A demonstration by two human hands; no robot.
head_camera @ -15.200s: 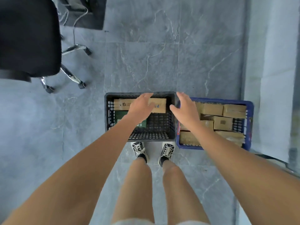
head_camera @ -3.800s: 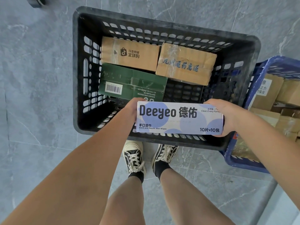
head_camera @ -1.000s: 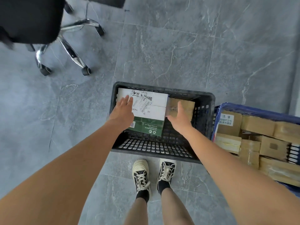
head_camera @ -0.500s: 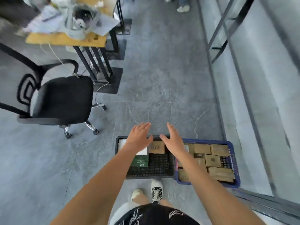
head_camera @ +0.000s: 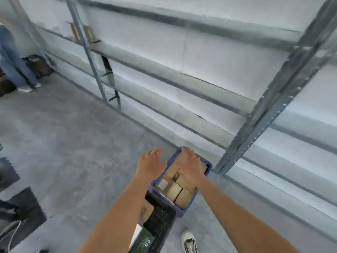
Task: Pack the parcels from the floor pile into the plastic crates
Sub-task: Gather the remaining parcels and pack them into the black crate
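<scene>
Your left hand (head_camera: pixel 152 166) and right hand (head_camera: pixel 191 166), both empty with fingers spread, have left the black crate (head_camera: pixel 158 221); wipes box placed, fetch next parcel.

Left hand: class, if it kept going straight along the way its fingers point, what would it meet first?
Probably the bare floor beyond the blue crate; the left hand is blurred and depth unclear.
</scene>
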